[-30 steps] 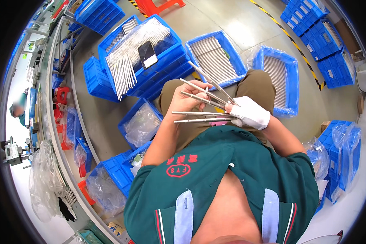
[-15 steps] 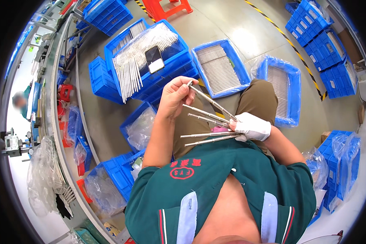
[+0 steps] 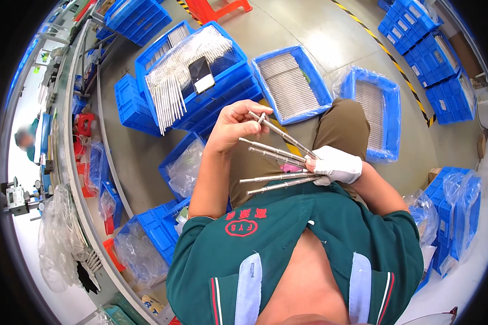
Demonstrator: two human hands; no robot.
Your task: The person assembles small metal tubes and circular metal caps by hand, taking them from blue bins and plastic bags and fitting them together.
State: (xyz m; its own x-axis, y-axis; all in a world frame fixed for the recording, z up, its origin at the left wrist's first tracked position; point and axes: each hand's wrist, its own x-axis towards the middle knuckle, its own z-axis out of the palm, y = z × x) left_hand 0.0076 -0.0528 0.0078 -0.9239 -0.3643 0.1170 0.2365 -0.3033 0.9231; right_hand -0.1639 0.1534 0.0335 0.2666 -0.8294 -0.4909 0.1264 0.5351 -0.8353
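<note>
My right hand, in a white glove, is closed round the near ends of several slim silver metal rods, which fan out to the left above my lap. Bare and pinched, my left hand is at the far tip of the uppermost rod. Between its thumb and forefinger shows a small metal piece, set crosswise at that tip; its exact shape is too small to make out. The other rods' free ends stay apart from my left hand.
Ahead stand blue crates: one piled with rods and a phone, and a lined crate of rods in rows beside another lined crate. A metal-edged bench runs along the left. Stacked crates stand right.
At the upper rod's tip, my left fingers have opened slightly and shifted a little right, so the small metal piece shows more clearly. My right hand keeps its hold on the rods.
</note>
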